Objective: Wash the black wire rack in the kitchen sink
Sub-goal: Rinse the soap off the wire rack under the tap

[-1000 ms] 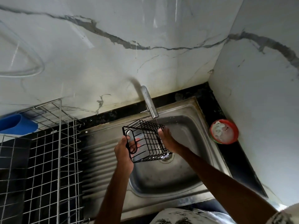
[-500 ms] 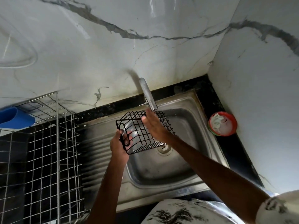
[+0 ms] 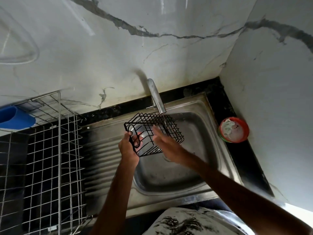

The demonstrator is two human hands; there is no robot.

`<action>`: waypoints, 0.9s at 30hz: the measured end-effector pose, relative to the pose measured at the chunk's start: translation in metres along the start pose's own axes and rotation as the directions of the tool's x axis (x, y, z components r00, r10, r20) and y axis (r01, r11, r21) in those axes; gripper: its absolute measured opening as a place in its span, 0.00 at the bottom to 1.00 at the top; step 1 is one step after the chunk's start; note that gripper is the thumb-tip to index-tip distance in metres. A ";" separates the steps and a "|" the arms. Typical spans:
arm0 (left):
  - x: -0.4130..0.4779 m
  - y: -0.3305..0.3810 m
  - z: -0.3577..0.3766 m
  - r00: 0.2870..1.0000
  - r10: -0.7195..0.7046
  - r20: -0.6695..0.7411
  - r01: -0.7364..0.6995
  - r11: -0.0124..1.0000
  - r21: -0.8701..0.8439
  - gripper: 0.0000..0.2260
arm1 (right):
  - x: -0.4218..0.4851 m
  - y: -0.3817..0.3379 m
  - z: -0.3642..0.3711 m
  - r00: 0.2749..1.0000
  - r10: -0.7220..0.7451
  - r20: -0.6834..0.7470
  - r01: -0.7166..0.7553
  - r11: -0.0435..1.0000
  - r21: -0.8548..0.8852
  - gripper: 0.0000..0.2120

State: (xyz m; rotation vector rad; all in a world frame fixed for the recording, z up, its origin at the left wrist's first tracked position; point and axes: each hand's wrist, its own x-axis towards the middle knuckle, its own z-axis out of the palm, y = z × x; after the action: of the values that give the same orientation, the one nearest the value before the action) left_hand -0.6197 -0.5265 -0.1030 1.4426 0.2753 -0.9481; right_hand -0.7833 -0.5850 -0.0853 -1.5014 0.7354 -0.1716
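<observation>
My left grip point(image 3: 127, 148) clasps the boxy black wire rack point(image 3: 171, 128) by its edge, under the steel faucet spout point(image 3: 156, 97). Just right of it my right grip point(image 3: 163, 145) lies flat-fingered, blurred; contact unclear.

Garment point(image 3: 186, 221): one, white cloth printed with black brush-stroke marks, showed at the lower edge of view. Arms point(image 3: 115, 192): two, bare along the whole visible length. Left hand point(image 3: 127, 148) and right hand point(image 3: 166, 148): both were bare.
</observation>
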 end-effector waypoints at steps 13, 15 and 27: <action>-0.012 -0.002 0.003 0.993 0.037 -0.112 -0.041 0.999 -0.033 0.13 | -0.005 0.082 -0.023 0.953 0.291 -0.084 -0.298 0.951 -0.088 0.29; -0.013 -0.001 0.000 0.994 0.071 -0.083 -0.067 0.997 0.047 0.12 | 0.001 0.072 -0.035 0.947 0.315 -0.066 -0.320 0.942 -0.101 0.32; -0.026 0.004 0.009 0.854 0.180 0.488 -0.434 0.764 0.478 0.22 | 0.011 0.011 -0.066 0.979 0.159 -0.126 -0.170 0.982 -0.083 0.47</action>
State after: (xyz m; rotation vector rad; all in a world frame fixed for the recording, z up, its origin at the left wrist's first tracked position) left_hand -0.6365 -0.5258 -0.0804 1.7078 -0.6214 -1.0747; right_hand -0.8141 -0.6455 -0.0930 -1.5201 0.9715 -0.1029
